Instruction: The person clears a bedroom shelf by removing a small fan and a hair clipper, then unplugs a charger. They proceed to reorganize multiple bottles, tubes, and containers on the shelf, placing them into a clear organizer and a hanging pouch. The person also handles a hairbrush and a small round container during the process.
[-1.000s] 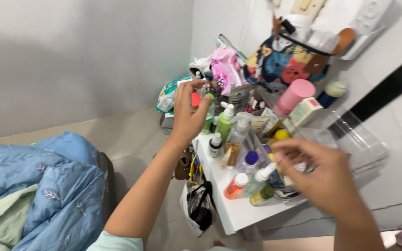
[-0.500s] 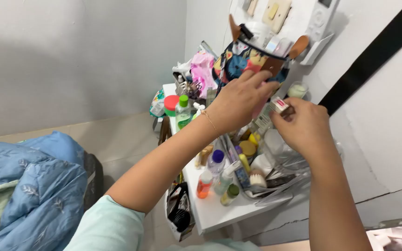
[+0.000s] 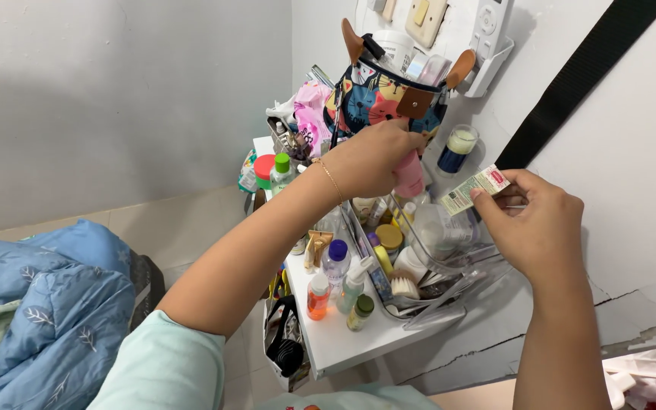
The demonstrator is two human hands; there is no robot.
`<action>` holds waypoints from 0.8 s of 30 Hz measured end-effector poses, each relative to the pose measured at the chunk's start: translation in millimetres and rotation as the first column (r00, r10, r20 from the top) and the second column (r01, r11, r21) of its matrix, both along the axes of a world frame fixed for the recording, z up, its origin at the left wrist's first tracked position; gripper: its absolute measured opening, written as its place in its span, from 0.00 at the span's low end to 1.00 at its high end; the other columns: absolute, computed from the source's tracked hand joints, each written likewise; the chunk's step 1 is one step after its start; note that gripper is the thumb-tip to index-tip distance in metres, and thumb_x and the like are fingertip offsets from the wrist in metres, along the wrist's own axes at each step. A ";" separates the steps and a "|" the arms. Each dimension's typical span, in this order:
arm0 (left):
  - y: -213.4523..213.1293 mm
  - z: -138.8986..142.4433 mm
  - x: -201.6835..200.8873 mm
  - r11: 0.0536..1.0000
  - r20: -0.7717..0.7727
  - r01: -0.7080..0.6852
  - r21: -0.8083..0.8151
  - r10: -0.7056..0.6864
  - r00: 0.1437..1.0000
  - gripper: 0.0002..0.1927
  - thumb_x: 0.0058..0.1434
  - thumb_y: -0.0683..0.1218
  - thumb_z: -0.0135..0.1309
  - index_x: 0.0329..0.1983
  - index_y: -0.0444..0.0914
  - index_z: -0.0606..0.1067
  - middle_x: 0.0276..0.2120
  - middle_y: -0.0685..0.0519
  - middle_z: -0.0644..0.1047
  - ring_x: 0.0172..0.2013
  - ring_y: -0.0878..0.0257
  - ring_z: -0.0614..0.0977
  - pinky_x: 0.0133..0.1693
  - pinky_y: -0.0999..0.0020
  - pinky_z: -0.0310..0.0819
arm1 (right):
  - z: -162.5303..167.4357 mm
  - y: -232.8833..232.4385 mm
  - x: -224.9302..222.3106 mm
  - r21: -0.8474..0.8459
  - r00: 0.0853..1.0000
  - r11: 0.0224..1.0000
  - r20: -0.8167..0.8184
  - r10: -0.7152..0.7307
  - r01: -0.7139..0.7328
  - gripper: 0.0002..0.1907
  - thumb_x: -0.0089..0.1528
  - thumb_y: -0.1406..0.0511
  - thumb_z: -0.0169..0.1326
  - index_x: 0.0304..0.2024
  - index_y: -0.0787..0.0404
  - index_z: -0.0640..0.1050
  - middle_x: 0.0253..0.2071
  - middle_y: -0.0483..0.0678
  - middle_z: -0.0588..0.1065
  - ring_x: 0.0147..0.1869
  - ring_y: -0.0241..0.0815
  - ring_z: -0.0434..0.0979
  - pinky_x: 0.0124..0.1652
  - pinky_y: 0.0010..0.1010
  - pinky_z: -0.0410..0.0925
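Cluttered white shelf (image 3: 358,338); right hand (image 3: 533,224) gripping green-white packet (image 3: 474,189), probably a sachet.

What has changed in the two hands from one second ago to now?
The left hand moved from the small bottles at the table's far-left edge to the pink bottle by the cat-print bag and gripped it. The right hand rose from the clear organizer and now holds a small box. The bottles on the white table stayed put.
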State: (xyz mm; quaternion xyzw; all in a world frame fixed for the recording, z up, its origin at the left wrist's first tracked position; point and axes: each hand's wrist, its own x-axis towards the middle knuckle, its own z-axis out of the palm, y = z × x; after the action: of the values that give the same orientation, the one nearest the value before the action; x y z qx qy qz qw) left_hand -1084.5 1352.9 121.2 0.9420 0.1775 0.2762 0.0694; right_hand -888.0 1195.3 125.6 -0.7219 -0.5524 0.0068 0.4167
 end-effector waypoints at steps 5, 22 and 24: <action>-34.9 20.1 -26.1 0.998 0.311 -0.014 0.057 -0.005 0.950 0.27 0.50 0.36 0.62 0.55 0.37 0.74 0.47 0.46 0.75 0.50 0.48 0.80 0.52 0.58 0.76 | 0.5 -7.6 -11.9 0.157 0.997 0.984 0.029 0.077 -0.081 0.13 0.63 0.67 0.65 0.48 0.67 0.82 0.37 0.51 0.82 0.39 0.35 0.83 0.41 0.26 0.74; -169.8 -140.3 -177.1 0.642 0.239 -0.051 -0.765 0.356 0.903 0.29 0.51 0.46 0.70 0.56 0.34 0.75 0.46 0.49 0.81 0.42 0.62 0.84 0.44 0.68 0.81 | -134.6 -91.3 -91.2 -0.147 0.869 0.894 -0.346 0.354 -0.423 0.19 0.55 0.71 0.65 0.49 0.67 0.80 0.38 0.49 0.83 0.42 0.33 0.83 0.42 0.26 0.78; -178.7 -162.2 -167.7 0.689 0.226 -0.069 -0.721 0.328 0.917 0.29 0.52 0.47 0.69 0.57 0.35 0.75 0.45 0.47 0.80 0.40 0.57 0.84 0.42 0.66 0.80 | -164.8 -92.8 -102.4 -0.227 0.920 0.912 -0.282 0.273 -0.340 0.17 0.55 0.69 0.66 0.47 0.66 0.81 0.38 0.50 0.84 0.40 0.34 0.84 0.40 0.27 0.78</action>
State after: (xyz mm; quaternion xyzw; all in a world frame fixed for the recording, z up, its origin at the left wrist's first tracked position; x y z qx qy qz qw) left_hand -1252.2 1174.1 -41.0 0.7574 0.3566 0.3511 0.4193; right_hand -990.5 1102.5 -39.2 -0.6692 -0.5980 0.2368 0.3722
